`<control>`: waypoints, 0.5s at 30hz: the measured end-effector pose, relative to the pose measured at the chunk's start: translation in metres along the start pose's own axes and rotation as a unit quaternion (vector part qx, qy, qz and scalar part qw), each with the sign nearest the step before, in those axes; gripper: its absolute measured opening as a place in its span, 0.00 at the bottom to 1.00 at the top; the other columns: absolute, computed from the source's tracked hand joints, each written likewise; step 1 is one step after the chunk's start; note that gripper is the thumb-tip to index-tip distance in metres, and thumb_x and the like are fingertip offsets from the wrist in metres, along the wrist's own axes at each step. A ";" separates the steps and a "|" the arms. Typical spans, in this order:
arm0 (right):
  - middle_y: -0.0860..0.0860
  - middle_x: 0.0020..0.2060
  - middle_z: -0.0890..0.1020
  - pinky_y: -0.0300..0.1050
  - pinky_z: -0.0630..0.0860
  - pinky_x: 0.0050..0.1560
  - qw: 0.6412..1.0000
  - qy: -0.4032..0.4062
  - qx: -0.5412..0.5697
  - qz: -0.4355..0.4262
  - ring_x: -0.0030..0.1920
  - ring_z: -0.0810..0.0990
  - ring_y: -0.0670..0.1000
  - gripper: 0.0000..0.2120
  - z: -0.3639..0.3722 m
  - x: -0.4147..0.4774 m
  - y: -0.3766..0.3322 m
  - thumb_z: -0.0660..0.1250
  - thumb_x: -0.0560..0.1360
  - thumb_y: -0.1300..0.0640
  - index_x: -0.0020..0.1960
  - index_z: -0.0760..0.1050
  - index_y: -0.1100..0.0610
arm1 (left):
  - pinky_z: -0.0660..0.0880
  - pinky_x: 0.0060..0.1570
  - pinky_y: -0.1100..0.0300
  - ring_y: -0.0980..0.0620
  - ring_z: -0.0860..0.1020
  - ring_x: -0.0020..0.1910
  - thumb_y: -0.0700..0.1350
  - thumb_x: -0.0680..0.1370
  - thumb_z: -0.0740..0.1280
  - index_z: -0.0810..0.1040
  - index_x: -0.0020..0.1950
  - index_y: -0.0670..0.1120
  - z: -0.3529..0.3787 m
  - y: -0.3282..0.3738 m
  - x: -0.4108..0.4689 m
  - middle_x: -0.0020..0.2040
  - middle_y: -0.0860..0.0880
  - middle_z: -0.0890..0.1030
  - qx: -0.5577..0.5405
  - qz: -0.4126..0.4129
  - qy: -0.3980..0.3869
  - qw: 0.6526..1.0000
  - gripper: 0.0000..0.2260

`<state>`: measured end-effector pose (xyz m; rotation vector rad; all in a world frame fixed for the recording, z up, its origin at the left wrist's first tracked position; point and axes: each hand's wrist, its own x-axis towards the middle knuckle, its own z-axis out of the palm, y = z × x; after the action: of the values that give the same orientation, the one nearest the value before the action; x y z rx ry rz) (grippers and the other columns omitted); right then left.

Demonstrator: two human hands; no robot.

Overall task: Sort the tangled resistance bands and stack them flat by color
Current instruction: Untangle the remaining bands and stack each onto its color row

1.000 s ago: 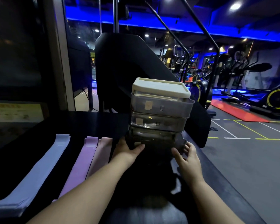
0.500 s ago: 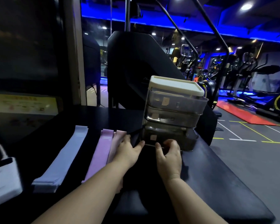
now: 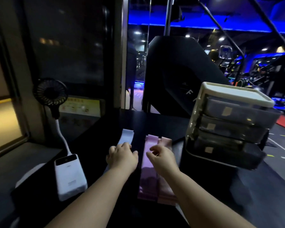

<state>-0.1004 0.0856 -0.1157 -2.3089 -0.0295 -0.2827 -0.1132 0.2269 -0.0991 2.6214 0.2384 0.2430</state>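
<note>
Three bands lie flat and lengthwise on the black table (image 3: 155, 122): one blue band (image 3: 126, 136), a bare strip of table, then one purple band (image 3: 147, 171) and one pink band (image 3: 166, 142) edge to edge. The left hand (image 3: 122, 156) is over the blue band and the right hand (image 3: 163, 157) over the purple and pink, both loosely curled and holding nothing; contact cannot be told. One drawer unit (image 3: 229, 129) of three drawers stands by the right edge, and one power bank (image 3: 69, 175) with one fan (image 3: 50, 94) by the left.

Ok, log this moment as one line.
left hand over blue band | right hand over purple band | pink band beside it | all flat on table | drawers untouched
</note>
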 end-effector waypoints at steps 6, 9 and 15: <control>0.47 0.32 0.73 0.40 0.65 0.30 0.990 -0.107 -0.085 0.034 0.38 0.74 0.51 0.09 0.050 0.028 -0.040 0.63 0.74 0.54 0.35 0.69 0.53 | 0.68 0.62 0.50 0.40 0.67 0.68 0.52 0.81 0.59 0.65 0.72 0.44 -0.010 -0.043 0.025 0.71 0.43 0.67 0.016 -0.072 -0.092 0.993 0.21; 0.49 0.33 0.73 0.40 0.64 0.29 0.981 -0.142 -0.117 0.069 0.33 0.71 0.50 0.05 0.063 0.043 -0.053 0.62 0.75 0.56 0.40 0.72 0.54 | 0.72 0.60 0.49 0.39 0.70 0.66 0.51 0.82 0.58 0.62 0.73 0.42 -0.013 -0.051 0.036 0.70 0.41 0.67 0.020 -0.089 -0.143 0.985 0.22; 0.55 0.44 0.76 0.48 0.80 0.55 0.976 -0.159 -0.009 0.151 0.44 0.76 0.55 0.12 0.075 0.063 -0.055 0.63 0.76 0.60 0.35 0.66 0.54 | 0.71 0.49 0.56 0.42 0.75 0.59 0.51 0.83 0.58 0.64 0.72 0.39 -0.015 -0.054 0.054 0.65 0.41 0.73 0.047 -0.086 -0.155 0.983 0.22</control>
<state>-0.0307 0.1734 -0.1127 -2.3141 0.1641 0.2430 -0.0712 0.2920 -0.1060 2.6639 0.3723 -0.2400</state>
